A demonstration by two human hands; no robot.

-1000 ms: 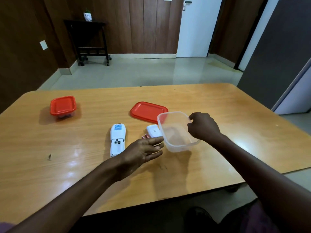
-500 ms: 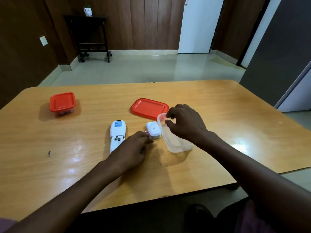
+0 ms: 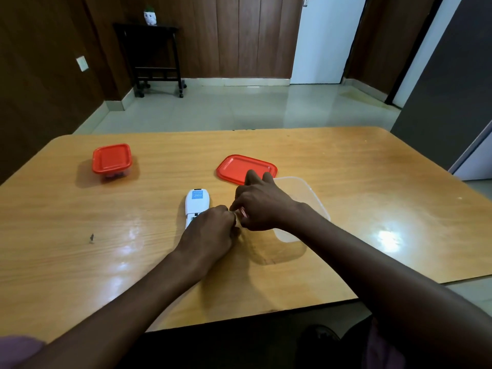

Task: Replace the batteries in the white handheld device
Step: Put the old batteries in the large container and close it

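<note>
hands meeting beside the white device

the left hand (image 3: 210, 230) and right hand (image 3: 262, 206) are touching at the fingertips over the wooden bench (image 3: 346, 187), both curling their fingers around a small reddish item (image 3: 242, 213) too hidden to identify. the white handheld device (image 3: 196, 205) is lying flat just left of the hands, its near end under the left knuckles. a clear container (image 3: 308, 198) is sitting behind the right wrist, a loose red lid (image 3: 239, 167) lying beyond it. a red-lidded box (image 3: 111, 161) is standing well apart at far left
</note>
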